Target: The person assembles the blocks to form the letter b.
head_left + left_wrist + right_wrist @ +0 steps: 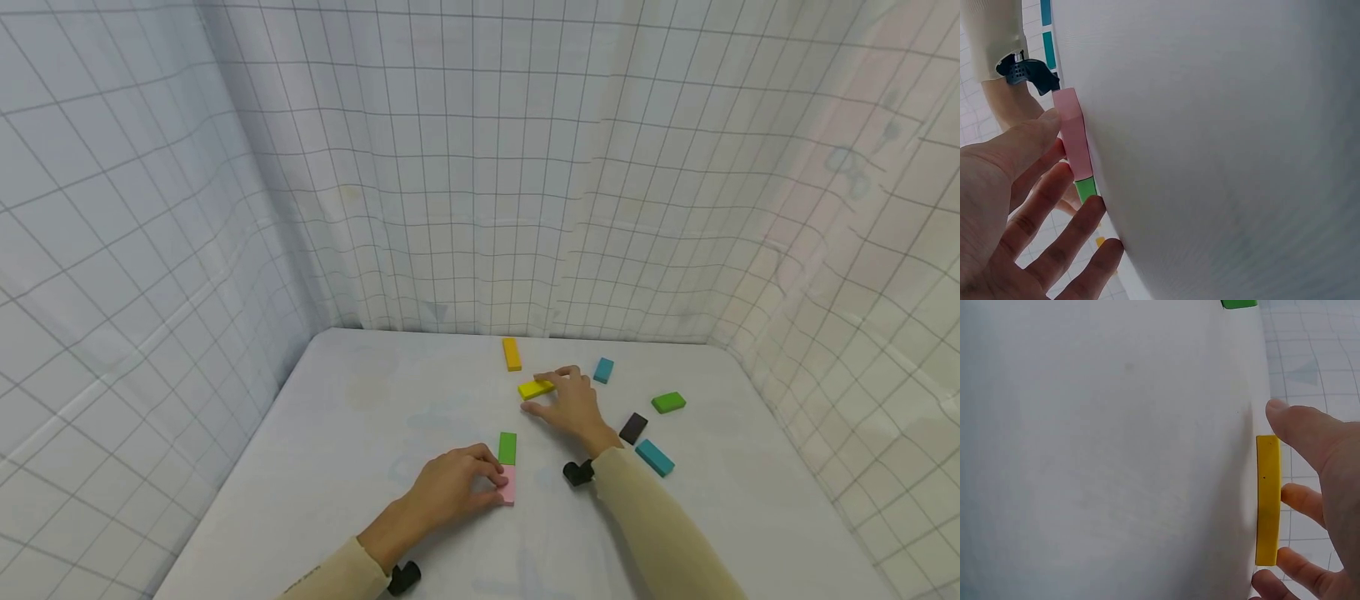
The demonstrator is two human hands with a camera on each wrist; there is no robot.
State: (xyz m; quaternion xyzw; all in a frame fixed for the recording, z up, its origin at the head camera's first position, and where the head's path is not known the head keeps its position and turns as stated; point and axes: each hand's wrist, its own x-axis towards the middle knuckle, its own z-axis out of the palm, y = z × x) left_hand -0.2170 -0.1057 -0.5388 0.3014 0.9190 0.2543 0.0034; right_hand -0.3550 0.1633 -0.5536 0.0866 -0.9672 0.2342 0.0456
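In the head view my left hand [453,483] rests its thumb and fingertips on a pink block [508,492]. The pink block lies end to end with a green block [507,448]. Seen from the left wrist, the thumb and fingers lie along one face of the pink block [1074,134], with the other fingers spread. My right hand [572,407] reaches over a yellow block [534,389], thumb and fingers apart. From the right wrist, fingertips sit by the yellow block's [1267,500] top side, and the thumb is near one end.
Behind the yellow block lies an orange-yellow block [512,354]. To the right are a small blue block [603,370], a second green block [669,402], a dark block [633,427] and a longer blue block [655,457]. Gridded white curtains [465,208] surround the white table [360,400].
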